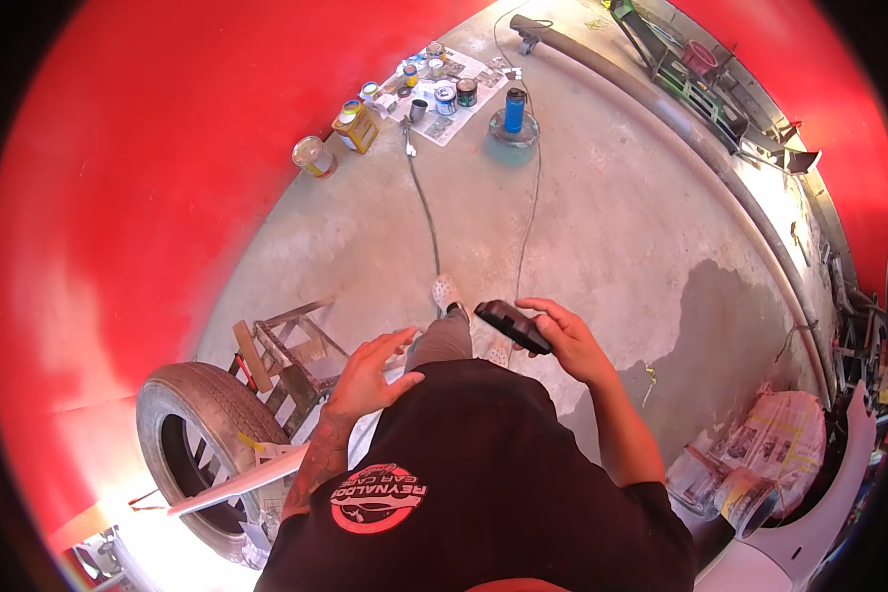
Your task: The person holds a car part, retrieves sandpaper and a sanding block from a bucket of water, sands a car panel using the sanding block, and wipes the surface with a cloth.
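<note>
In my right hand (570, 343) is a black, oblong plastic-looking piece (511, 327), gripped at its right end between thumb and fingers. Its exact kind is unclear from here. The piece is held in front of my waist, above the concrete floor. My left hand (373, 373) is raised in front of my left side, fingers stretched out and thumb apart, holding nothing. Below and left of that hand are a worn wooden stand (291, 355) and a car tyre on its wheel (202, 405).
Paint cans (445, 96) stand on newspaper (474, 74) ahead, with a yellow tin (355, 128) beside them. A blue bottle (514, 111) sits on a round base. A cable (422, 197) crosses the floor. Masked parts (770, 444) lie right, below a long pipe (681, 128).
</note>
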Available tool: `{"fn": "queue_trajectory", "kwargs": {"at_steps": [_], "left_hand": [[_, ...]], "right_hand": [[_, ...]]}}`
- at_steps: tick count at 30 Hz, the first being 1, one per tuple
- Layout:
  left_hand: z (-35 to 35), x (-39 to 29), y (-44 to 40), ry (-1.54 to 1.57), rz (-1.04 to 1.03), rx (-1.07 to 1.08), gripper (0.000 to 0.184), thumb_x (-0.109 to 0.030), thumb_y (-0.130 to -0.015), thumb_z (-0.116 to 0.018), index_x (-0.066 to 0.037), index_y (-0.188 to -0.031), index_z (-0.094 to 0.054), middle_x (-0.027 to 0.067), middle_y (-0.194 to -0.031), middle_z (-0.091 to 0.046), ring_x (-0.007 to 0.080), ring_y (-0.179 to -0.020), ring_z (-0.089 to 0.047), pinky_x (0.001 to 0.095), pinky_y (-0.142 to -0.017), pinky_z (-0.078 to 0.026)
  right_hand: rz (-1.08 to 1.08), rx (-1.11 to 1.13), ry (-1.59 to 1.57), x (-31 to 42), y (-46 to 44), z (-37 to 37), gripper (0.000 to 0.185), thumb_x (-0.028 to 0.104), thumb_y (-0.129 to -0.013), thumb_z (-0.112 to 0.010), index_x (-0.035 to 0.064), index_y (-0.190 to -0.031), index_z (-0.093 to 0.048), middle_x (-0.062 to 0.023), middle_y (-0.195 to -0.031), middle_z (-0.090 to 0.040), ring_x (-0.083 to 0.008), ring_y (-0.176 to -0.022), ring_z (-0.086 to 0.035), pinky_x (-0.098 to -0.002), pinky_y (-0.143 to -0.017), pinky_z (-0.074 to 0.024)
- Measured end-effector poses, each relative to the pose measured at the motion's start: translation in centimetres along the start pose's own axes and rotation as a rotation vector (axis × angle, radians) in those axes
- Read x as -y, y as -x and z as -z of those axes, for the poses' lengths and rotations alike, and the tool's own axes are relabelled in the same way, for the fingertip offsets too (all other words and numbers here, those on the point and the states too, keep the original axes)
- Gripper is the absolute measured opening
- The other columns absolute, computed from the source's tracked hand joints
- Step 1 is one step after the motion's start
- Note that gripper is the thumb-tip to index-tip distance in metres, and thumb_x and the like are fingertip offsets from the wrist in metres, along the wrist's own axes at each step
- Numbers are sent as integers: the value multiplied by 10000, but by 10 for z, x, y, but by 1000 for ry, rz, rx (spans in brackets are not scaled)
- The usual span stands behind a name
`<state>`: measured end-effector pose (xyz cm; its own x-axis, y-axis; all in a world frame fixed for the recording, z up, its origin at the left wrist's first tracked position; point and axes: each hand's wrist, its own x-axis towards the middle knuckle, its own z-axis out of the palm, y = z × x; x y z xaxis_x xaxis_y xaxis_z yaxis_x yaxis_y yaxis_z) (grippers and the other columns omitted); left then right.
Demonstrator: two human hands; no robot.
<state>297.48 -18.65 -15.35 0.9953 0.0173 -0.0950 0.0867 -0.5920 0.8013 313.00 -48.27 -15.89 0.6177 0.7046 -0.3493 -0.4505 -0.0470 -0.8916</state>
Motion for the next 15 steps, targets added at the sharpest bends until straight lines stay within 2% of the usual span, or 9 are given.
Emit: {"fn": "queue_trajectory", "kwargs": {"at_steps": [1, 3, 5, 6, 9, 10, 13, 15], "left_hand": [[8, 21, -11, 2, 68, -57, 569, -199, -811, -776, -91, -1330, -567, 99, -1135, -670, 247, -967, -643, 369, -854, -497], [28, 64, -47, 8, 166, -144, 559, -180, -815, -774, -80, -1325, -568, 104, -1128, -675, 240, -950, -652, 366, -816, -513], [46, 98, -86, 23, 229, -212, 544, -159, -819, -770, -78, -1319, -571, 108, -1108, -679, 238, -928, -658, 367, -769, -527], [60, 103, -113, 19, 292, -199, 509, -174, -832, -759, -76, -1300, -584, 113, -1117, -677, 239, -940, -661, 365, -737, -532], [106, 118, -196, -83, 230, -153, 470, -193, -844, -746, -75, -1275, -600, 113, -1121, -678, 242, -938, -665, 353, -700, -531], [124, 113, -224, -47, 193, -162, 431, -197, -859, -729, -77, -1255, -610, 108, -1123, -678, 243, -941, -663, 341, -706, -526], [178, 119, -290, -243, 48, -128, 402, -183, -866, -719, -84, -1242, -617, 92, -1114, -680, 237, -941, -660, 333, -703, -521], [210, 114, -319, -199, 110, -201, 394, -173, -867, -717, -89, -1240, -620, 86, -1108, -681, 232, -943, -658, 330, -706, -519]], "right_hand": [[88, -112, 21, 4, -24, 12, 368, 219, -1060, -412, 26, -1354, -521, -60, -991, -677, -118, -894, -646, -268, -790, -503], [167, -223, 56, 8, -72, 30, 379, 248, -1057, -432, 47, -1360, -539, -83, -1024, -690, -148, -985, -646, -291, -865, -497], [12, 193, 478, 7, -107, 15, 380, 262, -1041, -478, 77, -1363, -556, -113, -1117, -680, -189, -1101, -612, -324, -968, -459], [-7, 165, 316, 16, -126, 5, 380, 252, -1013, -541, 102, -1361, -566, -120, -1220, -643, -215, -1179, -565, -340, -1041, -405], [-47, 308, 299, 65, -193, 30, 396, 222, -996, -570, 103, -1373, -555, -107, -1297, -602, -205, -1193, -553, -329, -1045, -396], [-66, 316, 326, 79, -214, 33, 401, 216, -993, -574, 102, -1376, -551, -100, -1300, -599, -203, -1191, -553, -327, -1043, -396], [-123, 318, 335, 109, -267, 39, 411, 210, -990, -576, 93, -1382, -538, -81, -1295, -594, -192, -1177, -554, -317, -1026, -407], [-155, 307, 258, 118, -303, 46, 411, 218, -995, -567, 81, -1381, -529, -69, -1275, -596, -177, -1155, -557, -310, -997, -426]]}}
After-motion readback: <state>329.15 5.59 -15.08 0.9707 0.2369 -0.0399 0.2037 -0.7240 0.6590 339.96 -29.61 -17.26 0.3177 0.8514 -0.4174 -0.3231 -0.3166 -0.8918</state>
